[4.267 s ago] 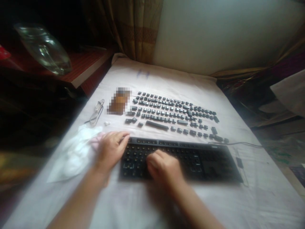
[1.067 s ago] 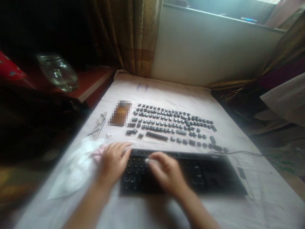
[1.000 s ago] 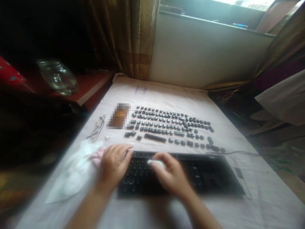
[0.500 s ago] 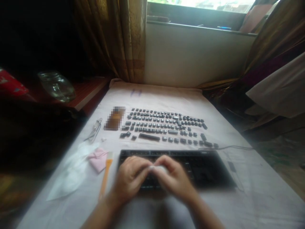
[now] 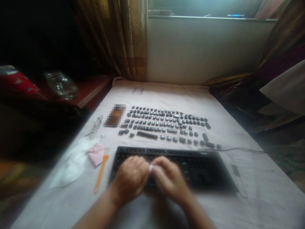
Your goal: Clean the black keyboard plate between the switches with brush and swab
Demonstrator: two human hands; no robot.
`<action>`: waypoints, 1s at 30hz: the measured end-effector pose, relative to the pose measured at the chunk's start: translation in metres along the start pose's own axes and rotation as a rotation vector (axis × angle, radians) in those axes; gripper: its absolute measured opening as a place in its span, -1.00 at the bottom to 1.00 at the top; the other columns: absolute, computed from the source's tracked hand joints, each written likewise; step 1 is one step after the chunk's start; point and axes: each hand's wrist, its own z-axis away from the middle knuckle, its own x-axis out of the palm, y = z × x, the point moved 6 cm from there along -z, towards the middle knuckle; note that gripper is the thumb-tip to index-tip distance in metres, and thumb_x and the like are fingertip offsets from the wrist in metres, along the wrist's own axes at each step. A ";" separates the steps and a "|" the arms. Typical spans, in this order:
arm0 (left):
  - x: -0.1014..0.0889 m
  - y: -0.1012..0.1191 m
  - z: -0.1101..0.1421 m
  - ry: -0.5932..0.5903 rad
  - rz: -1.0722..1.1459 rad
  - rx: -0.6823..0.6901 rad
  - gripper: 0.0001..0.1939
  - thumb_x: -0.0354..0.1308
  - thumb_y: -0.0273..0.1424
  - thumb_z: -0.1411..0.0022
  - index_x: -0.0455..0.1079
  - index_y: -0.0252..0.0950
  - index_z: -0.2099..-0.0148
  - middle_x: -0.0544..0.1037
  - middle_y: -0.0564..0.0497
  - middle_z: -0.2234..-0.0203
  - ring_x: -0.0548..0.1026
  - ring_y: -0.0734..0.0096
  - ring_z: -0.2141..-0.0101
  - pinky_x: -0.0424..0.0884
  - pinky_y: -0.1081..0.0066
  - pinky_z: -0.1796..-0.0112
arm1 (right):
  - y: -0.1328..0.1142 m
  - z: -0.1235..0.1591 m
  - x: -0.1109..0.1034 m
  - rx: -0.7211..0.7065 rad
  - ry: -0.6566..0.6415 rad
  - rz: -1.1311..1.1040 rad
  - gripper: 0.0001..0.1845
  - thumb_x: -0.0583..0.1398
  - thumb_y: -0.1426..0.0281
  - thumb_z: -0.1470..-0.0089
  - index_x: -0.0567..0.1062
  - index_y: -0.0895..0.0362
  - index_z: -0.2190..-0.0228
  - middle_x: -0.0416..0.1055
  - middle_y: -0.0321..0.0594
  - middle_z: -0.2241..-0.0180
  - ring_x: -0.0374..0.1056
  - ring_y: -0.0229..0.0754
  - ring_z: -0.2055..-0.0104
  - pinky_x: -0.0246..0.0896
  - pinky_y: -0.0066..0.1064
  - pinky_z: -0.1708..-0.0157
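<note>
My left hand (image 5: 131,178) and my right hand (image 5: 169,178) meet over the black keyboard base (image 5: 205,173), fingers curled. Between their fingertips is a small white piece (image 5: 151,167), pinched from both sides; it is too small and blurred to tell its kind. The base has its keycaps off, and its left half is partly hidden by the hands. Behind it, the loose black keycaps (image 5: 147,135) lie in rows on the pale cloth. An orange-handled flat brush (image 5: 101,173) lies to the left of the base.
Left of the brush lie a folded pink cloth (image 5: 96,154) and a crumpled white sheet or bag (image 5: 71,165). Farther back are a metal wire tool (image 5: 96,125) and a pixelated brown item (image 5: 115,116). A cable (image 5: 238,149) runs off right. A glass jar (image 5: 62,86) stands on a side shelf.
My left hand has rolled over, its fingers now more tightly curled beside the white piece. The right hand keeps its pinch. The camera view has tipped slightly downward.
</note>
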 end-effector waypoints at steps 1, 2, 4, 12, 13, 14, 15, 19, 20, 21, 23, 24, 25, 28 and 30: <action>-0.001 0.001 -0.001 0.015 0.019 0.002 -0.81 -0.04 -0.52 -0.34 0.23 -0.23 0.36 0.39 0.04 0.54 0.34 0.33 0.47 0.28 0.32 0.38 | 0.000 0.001 0.000 0.006 -0.009 -0.013 -0.87 0.15 0.36 -0.16 0.48 0.10 0.39 0.49 -0.30 0.53 0.39 -0.27 0.51 0.28 -0.49 0.48; -0.001 0.001 -0.002 0.031 0.052 -0.004 -0.80 -0.04 -0.51 -0.34 0.22 -0.22 0.37 0.38 0.05 0.55 0.33 0.33 0.49 0.27 0.33 0.39 | 0.000 0.001 0.000 0.008 -0.016 -0.022 -0.86 0.15 0.35 -0.17 0.48 0.10 0.39 0.49 -0.30 0.53 0.39 -0.27 0.51 0.28 -0.49 0.48; -0.002 0.001 -0.005 0.042 0.135 -0.034 -0.77 -0.07 -0.48 -0.37 0.22 -0.21 0.38 0.36 0.07 0.57 0.32 0.36 0.52 0.23 0.34 0.43 | -0.002 0.002 -0.001 -0.004 -0.017 -0.029 -0.85 0.14 0.36 -0.19 0.48 0.10 0.38 0.49 -0.30 0.52 0.39 -0.27 0.50 0.28 -0.50 0.48; 0.005 -0.005 -0.001 -0.015 0.340 -0.358 -0.66 -0.16 -0.44 -0.42 0.15 -0.21 0.46 0.29 0.11 0.62 0.32 0.48 0.57 0.19 0.45 0.50 | -0.017 0.006 -0.002 -0.251 0.070 0.091 -0.95 0.19 0.45 -0.17 0.48 0.10 0.30 0.55 -0.25 0.43 0.47 -0.26 0.42 0.36 -0.50 0.39; 0.006 -0.006 0.002 -0.023 0.362 -0.407 -0.65 -0.17 -0.42 -0.42 0.14 -0.22 0.47 0.29 0.11 0.63 0.31 0.49 0.58 0.18 0.45 0.50 | -0.019 0.008 -0.001 -0.308 0.088 0.124 -0.93 0.18 0.47 -0.18 0.47 0.10 0.28 0.55 -0.24 0.42 0.48 -0.26 0.41 0.37 -0.49 0.38; 0.006 -0.007 0.005 -0.034 0.385 -0.456 -0.63 -0.17 -0.40 -0.42 0.13 -0.22 0.48 0.28 0.12 0.63 0.30 0.49 0.58 0.17 0.45 0.51 | -0.021 0.010 0.001 -0.369 0.108 0.161 -0.92 0.17 0.48 -0.20 0.47 0.10 0.27 0.55 -0.23 0.42 0.47 -0.25 0.40 0.38 -0.48 0.37; 0.007 -0.008 0.008 -0.047 0.408 -0.504 -0.62 -0.17 -0.37 -0.42 0.12 -0.22 0.50 0.27 0.12 0.64 0.29 0.49 0.58 0.16 0.45 0.51 | -0.023 0.012 0.004 -0.431 0.128 0.201 -0.91 0.16 0.49 -0.22 0.46 0.10 0.25 0.55 -0.22 0.41 0.47 -0.25 0.40 0.38 -0.47 0.36; 0.010 -0.015 0.022 -0.133 0.538 -0.675 -0.59 -0.15 -0.25 -0.41 0.12 -0.22 0.52 0.29 0.11 0.63 0.30 0.47 0.56 0.18 0.45 0.49 | -0.027 0.018 0.014 -0.600 0.186 0.333 -0.91 0.13 0.50 -0.25 0.44 0.12 0.27 0.52 -0.22 0.46 0.43 -0.25 0.45 0.35 -0.46 0.41; 0.012 -0.017 0.025 -0.158 0.582 -0.717 -0.58 -0.15 -0.22 -0.41 0.12 -0.22 0.52 0.29 0.11 0.62 0.29 0.46 0.55 0.19 0.45 0.49 | -0.028 0.018 0.017 -0.614 0.191 0.354 -0.90 0.12 0.49 -0.26 0.44 0.12 0.29 0.51 -0.22 0.47 0.41 -0.25 0.47 0.34 -0.46 0.42; 0.013 -0.018 0.028 -0.180 0.625 -0.755 -0.57 -0.15 -0.18 -0.40 0.11 -0.22 0.52 0.28 0.11 0.62 0.29 0.46 0.55 0.20 0.45 0.48 | -0.029 0.018 0.019 -0.619 0.192 0.374 -0.89 0.12 0.49 -0.26 0.44 0.12 0.31 0.50 -0.23 0.49 0.41 -0.26 0.48 0.33 -0.46 0.43; 0.015 -0.020 0.033 -0.210 0.697 -0.813 -0.55 -0.16 -0.12 -0.38 0.09 -0.21 0.53 0.24 0.12 0.63 0.25 0.45 0.56 0.21 0.44 0.48 | -0.030 0.019 0.023 -0.621 0.195 0.409 -0.86 0.11 0.49 -0.27 0.43 0.11 0.34 0.49 -0.25 0.51 0.39 -0.26 0.49 0.31 -0.46 0.44; 0.015 -0.020 0.035 -0.217 0.721 -0.830 -0.55 -0.17 -0.10 -0.38 0.08 -0.20 0.52 0.22 0.13 0.64 0.24 0.46 0.56 0.21 0.44 0.48 | -0.030 0.020 0.025 -0.614 0.194 0.418 -0.85 0.11 0.49 -0.27 0.43 0.11 0.35 0.49 -0.25 0.51 0.39 -0.26 0.49 0.31 -0.46 0.44; 0.016 -0.021 0.037 -0.222 0.740 -0.846 -0.55 -0.18 -0.09 -0.37 0.08 -0.20 0.52 0.20 0.14 0.65 0.23 0.46 0.57 0.21 0.43 0.48 | -0.030 0.021 0.026 -0.599 0.197 0.416 -0.86 0.11 0.48 -0.27 0.43 0.11 0.35 0.49 -0.25 0.51 0.39 -0.26 0.49 0.31 -0.46 0.43; 0.018 -0.019 0.043 -0.240 0.784 -0.882 -0.56 -0.20 -0.06 -0.36 0.07 -0.19 0.49 0.18 0.15 0.64 0.22 0.46 0.57 0.21 0.43 0.47 | -0.027 0.025 0.028 -0.511 0.205 0.349 -0.90 0.13 0.46 -0.27 0.44 0.11 0.30 0.51 -0.23 0.45 0.42 -0.25 0.43 0.32 -0.44 0.38; 0.020 -0.018 0.046 -0.261 0.805 -0.889 -0.56 -0.20 -0.05 -0.35 0.06 -0.19 0.49 0.19 0.15 0.63 0.21 0.45 0.56 0.21 0.42 0.47 | -0.024 0.029 0.030 -0.451 0.205 0.311 -0.91 0.13 0.47 -0.27 0.45 0.11 0.26 0.52 -0.22 0.43 0.43 -0.25 0.42 0.33 -0.45 0.37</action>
